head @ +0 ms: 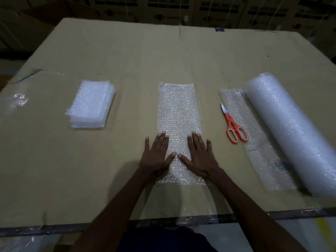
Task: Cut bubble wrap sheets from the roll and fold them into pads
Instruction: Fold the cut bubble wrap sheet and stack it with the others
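Both hands lie flat with fingers straight, so neither grip is clenched on anything: the left hand (156,157) presses the near left edge of the cut sheet (179,113), and the right hand (199,157) presses its near right side, thumbs nearly meeting over the middle. Pressing like this likely pins and smooths the sheet so it stays square for a fold. That one sheet runs lengthwise away from the person at the centre of the cardboard-covered tabletop (127,57).

To the right, one pair of orange-handled scissors (234,127) rests closed, partly on the loose end (254,139) of the one roll (291,131), which keeps them near for another cut. Well apart to the left sits one stack of folded pads (91,104); several layers show, but their number cannot be told.
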